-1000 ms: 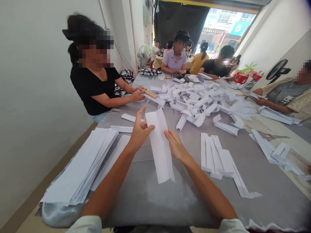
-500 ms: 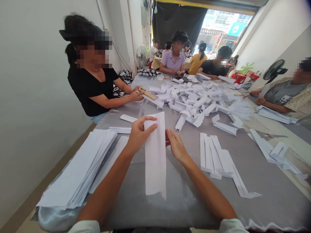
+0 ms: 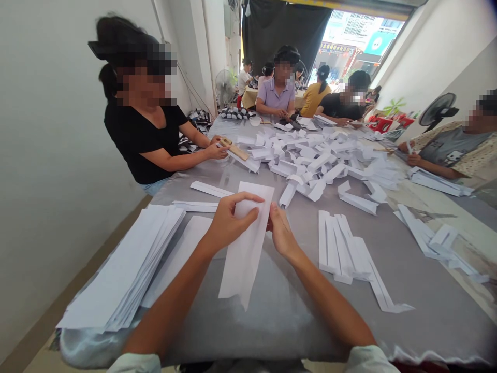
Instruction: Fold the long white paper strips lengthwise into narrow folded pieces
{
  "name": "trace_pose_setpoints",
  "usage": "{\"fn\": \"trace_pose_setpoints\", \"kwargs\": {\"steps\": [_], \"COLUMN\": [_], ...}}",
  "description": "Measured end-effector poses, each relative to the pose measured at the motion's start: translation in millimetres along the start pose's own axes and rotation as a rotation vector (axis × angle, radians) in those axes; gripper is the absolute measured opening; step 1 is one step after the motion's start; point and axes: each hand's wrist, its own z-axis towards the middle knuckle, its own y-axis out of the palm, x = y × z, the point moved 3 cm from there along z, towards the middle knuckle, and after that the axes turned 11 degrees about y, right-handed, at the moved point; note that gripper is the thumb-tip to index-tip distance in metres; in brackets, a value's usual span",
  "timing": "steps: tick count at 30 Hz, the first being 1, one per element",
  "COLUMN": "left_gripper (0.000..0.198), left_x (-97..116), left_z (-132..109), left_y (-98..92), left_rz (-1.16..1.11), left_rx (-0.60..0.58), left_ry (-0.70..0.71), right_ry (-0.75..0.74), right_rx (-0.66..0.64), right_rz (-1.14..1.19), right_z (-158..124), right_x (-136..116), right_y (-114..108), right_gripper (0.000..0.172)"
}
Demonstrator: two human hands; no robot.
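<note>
Above the near part of the table, a long white sheet of paper point(image 3: 243, 264) hangs tilted, its lower end toward me and a lengthwise crease along it. My left hand point(image 3: 235, 220) is closed on it from the left, index finger and thumb lying across its face. At the upper right edge, my right hand point(image 3: 282, 230) pinches the paper with the thumb; its other fingers are partly hidden behind. To the left lies a thick stack of flat white sheets point(image 3: 116, 269), with a single sheet point(image 3: 180, 254) beside it. Folded paper strips point(image 3: 341, 246) lie to the right.
A large heap of folded white papers point(image 3: 306, 155) covers the middle of the grey-covered table point(image 3: 279, 321). At left, a person in black point(image 3: 143, 134) holds a wooden piece point(image 3: 235, 149) over a paper. Other people sit around the far side. A black fan point(image 3: 438, 109) stands right.
The paper has tilted, its lower end swinging left and its top moving right. My left hand has shifted slightly right with it; my right hand stays nearly in place at the edge.
</note>
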Motion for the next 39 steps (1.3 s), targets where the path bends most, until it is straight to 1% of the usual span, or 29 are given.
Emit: {"fn": "trace_pose_setpoints", "kwargs": {"steps": [4, 6, 7, 10, 11, 12, 14, 17, 21, 25, 28, 30, 36, 39], "left_gripper": [0.018, 0.025, 0.033, 0.072, 0.080, 0.081, 0.070, 0.053, 0.050, 0.049, 0.042, 0.038, 0.037, 0.033], "left_x": [4, 5, 5, 1, -1, -4, -8, -10, -7, -3, -3, -4, -6, -8], "left_z": [0, 0, -1, -3, -4, -4, -5, -5, -5, -4, -3, -3, -2, -2], "left_y": [1.9, 3.4, 4.4, 8.4, 10.1, 11.8, 14.4, 15.7, 16.5, 15.6, 13.7, 11.1, -0.7, -5.8], "left_rz": [0.033, 0.052, 0.053, -0.027, -0.074, -0.118, -0.172, -0.239, -0.302, -0.255, -0.235, -0.224, -0.148, -0.137], "left_rx": [-0.022, -0.005, 0.015, 0.093, 0.109, 0.119, 0.131, 0.173, 0.218, 0.221, 0.200, 0.210, 0.237, 0.239], "left_ry": [0.018, 0.031, 0.036, -0.002, -0.034, -0.068, -0.123, -0.179, -0.218, -0.181, -0.174, -0.186, -0.224, -0.221], "right_ry": [-0.028, -0.045, -0.053, -0.067, -0.066, -0.065, -0.068, -0.083, -0.090, -0.111, -0.102, -0.109, -0.146, -0.163], "right_rx": [0.034, 0.064, 0.090, 0.149, 0.145, 0.132, 0.110, 0.116, 0.148, 0.177, 0.153, 0.141, 0.066, 0.058], "right_rz": [-0.002, -0.027, -0.045, -0.080, -0.079, -0.074, -0.064, -0.062, -0.104, -0.160, -0.163, -0.176, -0.231, -0.265], "right_z": [-2, -2, -2, -2, -1, 0, 1, 1, -1, -3, -3, -3, -3, -4], "right_x": [0, 1, 1, 3, 4, 5, 6, 5, 3, 2, 2, 3, 6, 7], "right_y": [0, -1, -2, -4, -4, -3, -2, -1, 3, 7, 9, 10, 13, 14], "right_gripper": [0.068, 0.066, 0.065, 0.061, 0.060, 0.059, 0.058, 0.057, 0.056, 0.056, 0.055, 0.055, 0.053, 0.051]}}
